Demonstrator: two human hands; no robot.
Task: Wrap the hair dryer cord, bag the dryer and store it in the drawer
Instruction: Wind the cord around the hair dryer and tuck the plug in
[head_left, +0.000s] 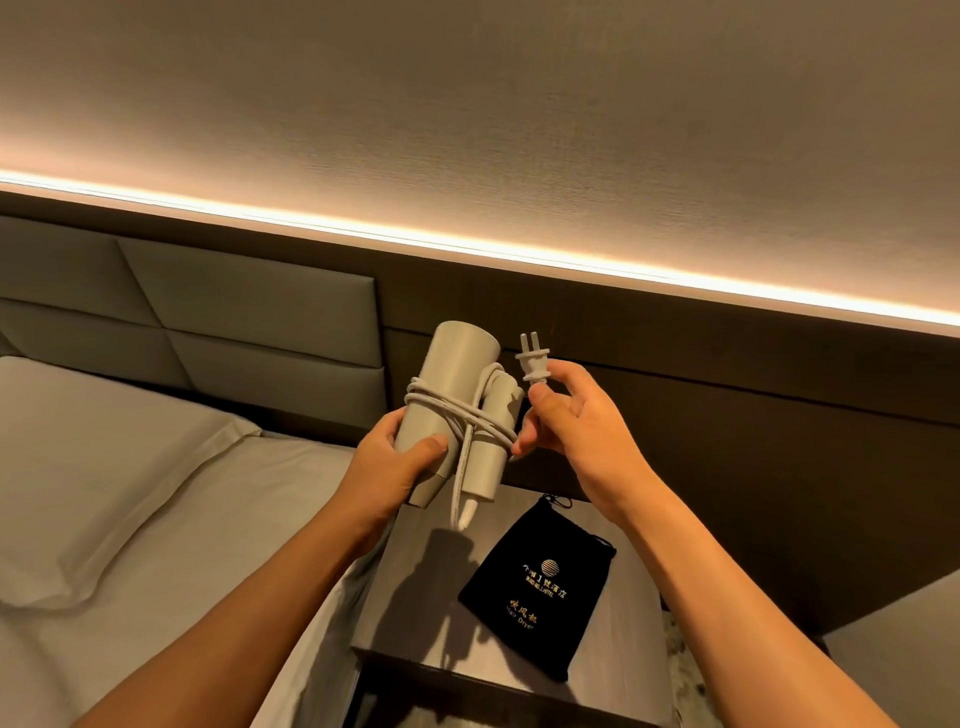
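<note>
A pale grey hair dryer (451, 379) with its handle folded is held up in front of me. My left hand (395, 457) grips the lower part of its barrel. The grey cord (457, 415) is wound several times around barrel and handle. My right hand (566, 415) pinches the cord's end just below the two-pin plug (532, 361), which points upward beside the dryer. A black drawstring bag (535, 587) with gold lettering lies flat on the nightstand (415, 618) below my hands.
A bed with a white pillow (104, 478) fills the left, backed by a padded headboard (208, 312). A dark wall panel with a light strip (519, 249) runs behind. Another pale surface (904, 649) shows at the lower right.
</note>
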